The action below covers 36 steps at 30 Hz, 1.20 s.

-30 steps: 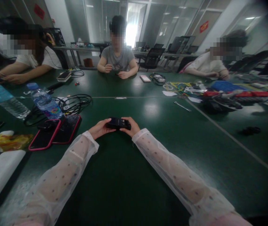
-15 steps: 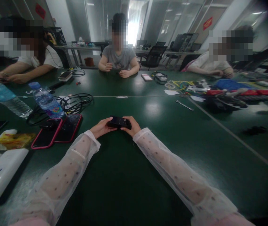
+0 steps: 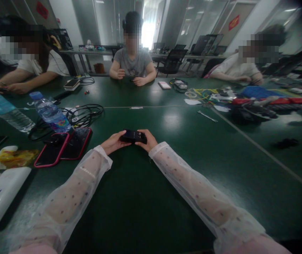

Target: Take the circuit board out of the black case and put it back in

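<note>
Black, boxy device [image 3: 131,137] bears small pale markings.

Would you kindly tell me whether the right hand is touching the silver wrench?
No, the right hand grips the black device, while the silver wrench lies apart on the table.

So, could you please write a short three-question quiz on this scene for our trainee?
1. What do the left hand and right hand hold together?
2. True or false: the wrench lies on the table, farther right than both hands.
3. Which colour edges the two phones near the left sleeve: (a) green, (b) pinkish red, (c) yellow?
Key: 1. a small black device; 2. true; 3. b.
</note>
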Motion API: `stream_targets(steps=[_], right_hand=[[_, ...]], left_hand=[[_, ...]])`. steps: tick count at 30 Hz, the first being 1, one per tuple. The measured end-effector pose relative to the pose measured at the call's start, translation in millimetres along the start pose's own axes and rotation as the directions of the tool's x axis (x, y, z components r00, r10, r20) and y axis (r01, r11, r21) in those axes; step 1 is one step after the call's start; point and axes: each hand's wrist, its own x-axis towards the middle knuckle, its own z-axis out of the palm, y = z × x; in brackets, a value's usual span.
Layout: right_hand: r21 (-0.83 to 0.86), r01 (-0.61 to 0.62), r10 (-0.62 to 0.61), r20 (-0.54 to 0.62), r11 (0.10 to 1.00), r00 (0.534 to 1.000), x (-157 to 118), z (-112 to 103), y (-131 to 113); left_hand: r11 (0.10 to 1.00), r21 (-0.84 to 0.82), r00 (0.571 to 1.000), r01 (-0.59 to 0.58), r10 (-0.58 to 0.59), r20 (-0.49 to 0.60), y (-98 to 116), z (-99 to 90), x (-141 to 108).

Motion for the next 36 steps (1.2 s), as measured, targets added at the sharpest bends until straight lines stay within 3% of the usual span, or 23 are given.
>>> stream_targets(steps=[7,23,32,36], right_hand=[[-0.007,-0.014,0.014,0.001,1.0,1.0,0,-1,-2],[-0.021,0.0,0.0,-0.014,1.0,1.0,-1,-1,-4],[0.131,-0.046,0.056,-0.071,0.99,0.996,-1,3,-4],[0.17,-0.046,0.057,-0.059,0.984,0.997,3,-8,-6]], left_hand=[[0.999,-0.026,0.998,0.039,-0.038,0.055,2,-2.0,1],[1.0,0.0,0.999,0.017,-0.017,0.042,1,-0.6,-1],[0.999,-0.027,0.998,0.046,-0.045,0.05,0,-6.4,5],[0.998,-0.042,0.998,0.046,-0.045,0.041,1,-4.9,4]])
